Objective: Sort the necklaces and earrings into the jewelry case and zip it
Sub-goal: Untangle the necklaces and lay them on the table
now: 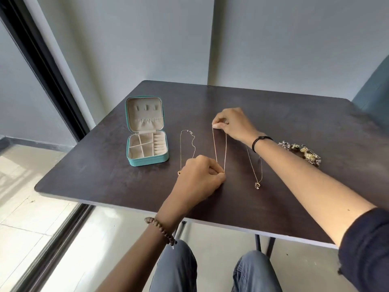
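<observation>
Across the dark table (294, 127), your right hand (233, 123) and left hand (200, 178) pinch opposite ends of the middle necklace (220, 148), stretched between them, right of the open jewelry case (147, 148).

Left hand (200, 178): bead bracelet (161, 229) on the wrist, 1 strand of round brown wooden beads, at 7 o'clock from the hand. Forearm bare.

Right hand (233, 123): cord bracelet (257, 140), thin, black, small knot or bead on top, at 4 o'clock from the hand.

Sleeve (366, 247): dark navy, soft fabric, right arm, frame's 4 o'clock.

Jeans (174, 270): blue-grey denim, 2 knees at 6 o'clock.
</observation>
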A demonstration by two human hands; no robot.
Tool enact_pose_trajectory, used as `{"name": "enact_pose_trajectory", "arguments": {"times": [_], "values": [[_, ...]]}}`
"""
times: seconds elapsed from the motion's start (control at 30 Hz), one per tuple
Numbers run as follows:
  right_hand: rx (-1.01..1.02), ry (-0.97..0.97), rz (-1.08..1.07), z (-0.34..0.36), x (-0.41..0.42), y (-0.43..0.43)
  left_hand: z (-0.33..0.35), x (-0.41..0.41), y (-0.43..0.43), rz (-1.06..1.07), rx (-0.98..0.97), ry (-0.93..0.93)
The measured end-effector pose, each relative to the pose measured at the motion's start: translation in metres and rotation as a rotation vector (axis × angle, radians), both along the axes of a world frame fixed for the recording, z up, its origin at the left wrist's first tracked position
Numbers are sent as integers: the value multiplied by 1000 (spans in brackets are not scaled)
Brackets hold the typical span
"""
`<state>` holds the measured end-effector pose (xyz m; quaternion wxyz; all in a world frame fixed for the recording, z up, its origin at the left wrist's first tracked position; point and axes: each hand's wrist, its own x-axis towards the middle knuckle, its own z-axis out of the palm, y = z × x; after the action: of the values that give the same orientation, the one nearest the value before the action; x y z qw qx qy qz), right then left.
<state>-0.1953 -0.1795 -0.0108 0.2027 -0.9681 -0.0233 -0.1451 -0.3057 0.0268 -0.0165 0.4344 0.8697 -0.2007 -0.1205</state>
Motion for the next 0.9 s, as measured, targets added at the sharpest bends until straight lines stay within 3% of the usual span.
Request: {"name": "enact_pose_trajectory", "arguments": {"times": [0.2, 0.4, 0.9], "values": [[34, 4, -12, -1, 3, -4, 0, -7, -3, 33, 190, -206], [87, 11, -39, -2, 7, -9, -5, -10, -2, 56, 253, -326], [189, 46, -77, -5, 13, -15, -7, -8, -7, 52, 283, -375]]}}
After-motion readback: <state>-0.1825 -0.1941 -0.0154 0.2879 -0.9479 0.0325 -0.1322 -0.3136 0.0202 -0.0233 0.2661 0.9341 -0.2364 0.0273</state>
